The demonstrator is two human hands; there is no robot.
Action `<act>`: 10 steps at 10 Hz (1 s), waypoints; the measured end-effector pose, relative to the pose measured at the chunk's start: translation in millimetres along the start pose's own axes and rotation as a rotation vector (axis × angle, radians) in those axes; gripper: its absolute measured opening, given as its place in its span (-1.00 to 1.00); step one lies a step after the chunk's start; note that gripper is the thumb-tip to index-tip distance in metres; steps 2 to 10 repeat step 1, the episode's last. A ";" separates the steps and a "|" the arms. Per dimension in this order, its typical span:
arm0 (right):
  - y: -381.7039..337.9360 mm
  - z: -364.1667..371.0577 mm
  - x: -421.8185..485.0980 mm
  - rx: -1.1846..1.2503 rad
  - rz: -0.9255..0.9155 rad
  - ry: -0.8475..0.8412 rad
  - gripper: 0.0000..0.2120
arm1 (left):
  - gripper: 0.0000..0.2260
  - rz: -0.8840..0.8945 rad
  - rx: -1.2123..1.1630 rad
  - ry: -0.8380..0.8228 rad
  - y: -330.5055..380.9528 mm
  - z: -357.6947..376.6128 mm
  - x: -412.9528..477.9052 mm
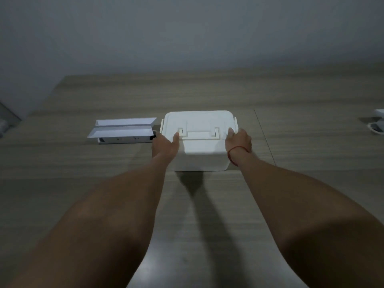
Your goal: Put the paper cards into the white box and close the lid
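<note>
A white box (pixel 200 154) with a rounded lid (pixel 197 121) stands in the middle of the wooden table, and the lid lies flat on it. My left hand (pixel 165 147) grips the box's left side, thumb on the lid's front edge. My right hand (pixel 239 142), a red string around its wrist, holds the right side by the side latch. Two long white paper cards (pixel 124 127) lie side by side to the left of the box, on top of a white strip-shaped object.
The wooden table (pixel 291 142) runs back to a grey wall. A seam (pixel 264 136) crosses the tabletop right of the box. Small white objects (pixel 377 123) sit at the far right edge. The table's left corner lies at the far left.
</note>
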State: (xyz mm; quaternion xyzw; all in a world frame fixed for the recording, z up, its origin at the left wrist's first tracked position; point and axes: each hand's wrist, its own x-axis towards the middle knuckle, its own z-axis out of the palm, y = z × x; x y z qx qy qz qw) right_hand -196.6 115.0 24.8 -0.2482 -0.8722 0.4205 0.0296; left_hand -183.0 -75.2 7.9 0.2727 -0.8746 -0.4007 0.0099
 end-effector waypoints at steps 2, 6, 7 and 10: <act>18.5 -11.7 -29.6 0.012 -0.053 0.005 -0.62 | -0.37 0.007 -0.038 0.049 -18.0 1.8 -31.8; 18.5 -11.7 -29.6 0.012 -0.053 0.005 -0.62 | -0.37 0.007 -0.038 0.049 -18.0 1.8 -31.8; 18.5 -11.7 -29.6 0.012 -0.053 0.005 -0.62 | -0.37 0.007 -0.038 0.049 -18.0 1.8 -31.8; 18.5 -11.7 -29.6 0.012 -0.053 0.005 -0.62 | -0.37 0.007 -0.038 0.049 -18.0 1.8 -31.8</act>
